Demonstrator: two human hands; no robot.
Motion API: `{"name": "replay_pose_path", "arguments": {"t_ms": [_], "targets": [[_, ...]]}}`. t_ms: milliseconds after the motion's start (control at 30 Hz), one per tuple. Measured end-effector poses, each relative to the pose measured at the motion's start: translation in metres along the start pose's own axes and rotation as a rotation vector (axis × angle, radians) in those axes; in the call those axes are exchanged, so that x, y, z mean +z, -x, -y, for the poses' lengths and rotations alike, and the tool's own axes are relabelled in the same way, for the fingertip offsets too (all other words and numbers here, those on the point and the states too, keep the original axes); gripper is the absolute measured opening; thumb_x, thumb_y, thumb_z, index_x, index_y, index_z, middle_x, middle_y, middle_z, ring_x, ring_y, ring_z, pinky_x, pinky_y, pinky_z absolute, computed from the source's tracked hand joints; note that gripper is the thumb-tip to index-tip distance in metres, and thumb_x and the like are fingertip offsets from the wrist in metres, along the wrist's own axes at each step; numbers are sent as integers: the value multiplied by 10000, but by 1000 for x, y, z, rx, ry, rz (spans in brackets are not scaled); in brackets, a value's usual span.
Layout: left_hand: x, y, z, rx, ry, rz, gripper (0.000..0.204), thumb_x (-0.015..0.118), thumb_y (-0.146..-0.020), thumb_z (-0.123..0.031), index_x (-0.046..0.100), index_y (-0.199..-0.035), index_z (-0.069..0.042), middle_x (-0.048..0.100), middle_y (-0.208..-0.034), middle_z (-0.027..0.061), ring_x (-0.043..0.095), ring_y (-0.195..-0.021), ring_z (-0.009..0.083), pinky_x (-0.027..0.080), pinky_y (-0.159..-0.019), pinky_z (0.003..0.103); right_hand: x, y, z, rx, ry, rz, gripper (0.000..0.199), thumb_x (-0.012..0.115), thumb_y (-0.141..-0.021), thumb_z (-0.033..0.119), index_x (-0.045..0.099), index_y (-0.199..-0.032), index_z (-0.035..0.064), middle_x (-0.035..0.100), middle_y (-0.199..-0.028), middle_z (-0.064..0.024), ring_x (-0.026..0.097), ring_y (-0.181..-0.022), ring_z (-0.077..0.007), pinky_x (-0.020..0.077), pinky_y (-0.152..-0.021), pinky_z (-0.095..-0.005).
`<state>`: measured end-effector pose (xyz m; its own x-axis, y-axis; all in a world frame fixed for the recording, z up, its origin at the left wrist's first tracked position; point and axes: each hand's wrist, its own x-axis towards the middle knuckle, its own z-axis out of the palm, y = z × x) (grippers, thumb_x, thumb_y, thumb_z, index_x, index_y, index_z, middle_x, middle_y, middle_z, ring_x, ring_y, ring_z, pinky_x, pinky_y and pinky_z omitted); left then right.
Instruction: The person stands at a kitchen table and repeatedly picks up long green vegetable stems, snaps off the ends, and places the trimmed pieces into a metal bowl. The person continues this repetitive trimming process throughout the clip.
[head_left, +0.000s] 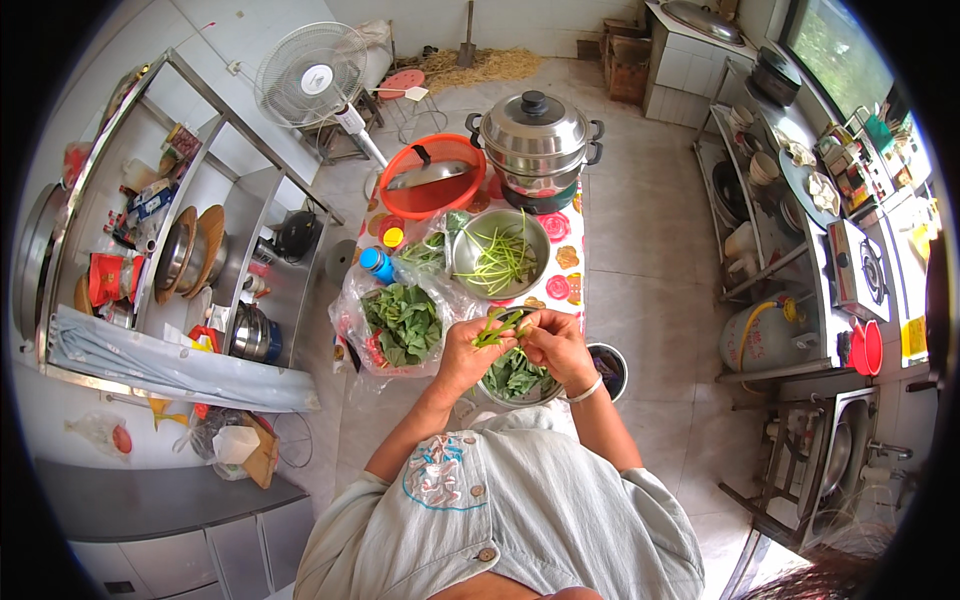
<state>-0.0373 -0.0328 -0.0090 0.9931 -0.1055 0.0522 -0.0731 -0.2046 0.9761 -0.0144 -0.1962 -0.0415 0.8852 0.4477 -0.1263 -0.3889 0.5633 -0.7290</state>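
Observation:
Over a metal bowl of loose green leaves [516, 376], my left hand [468, 352] is closed around a few green vegetable stems [494, 328]. My right hand [560, 346] pinches the other end of the stems; its fingertips partly hide what they grip. Just beyond my hands, a steel basin [542, 262] holds picked thin green stems [498, 258]. To the left, leafy greens [404, 322] lie in an open clear plastic bag [350, 312]. A blue-capped container [376, 263] stands behind that bag.
On the flowered tablecloth [566, 258] stand an orange basin [402, 206] with a metal lid or bowl inside and a steamer pot [536, 150]. A dark-filled container [618, 376] sits by my right wrist. Shelves [262, 200] flank the left, a gas stove [858, 266] the right.

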Motion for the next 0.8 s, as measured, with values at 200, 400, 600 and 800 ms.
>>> {"name": "replay_pose_path", "arguments": {"t_ms": [200,400,600,800], "targets": [[0,2,12,18,65,-141,120,675,-763,-76,627,-847,-5,625,-731,20,546,-657,65,445,-589,207,4,-1,-7,-8,-65,-88,76,532,-852,81,559,-797,36,540,-633,-11,425,-464,-61,315,-399,-189],[-8,0,12,-98,266,-218,151,628,-808,-96,618,-906,19,638,-758,41,559,-679,79,443,-613,207,-5,-3,-2,-91,-264,-137,83,484,-849,40,541,-789,44,549,-688,-56,442,-502,-101,344,-427,-208],[-12,1,12,-83,77,-229,142,602,-821,-76,618,-912,32,644,-771,62,579,-697,96,460,-637,229,-6,-1,13,-234,-106,-249,76,506,-843,13,573,-810,21,606,-776,-75,540,-569,-108,411,-460,-194],[2,1,9,70,-99,-106,87,601,-815,-60,616,-872,5,613,-725,25,560,-670,107,454,-629,243,18,2,6,-184,243,-139,60,558,-838,29,592,-840,-21,572,-630,-37,510,-499,-77,401,-435,-193]]}}
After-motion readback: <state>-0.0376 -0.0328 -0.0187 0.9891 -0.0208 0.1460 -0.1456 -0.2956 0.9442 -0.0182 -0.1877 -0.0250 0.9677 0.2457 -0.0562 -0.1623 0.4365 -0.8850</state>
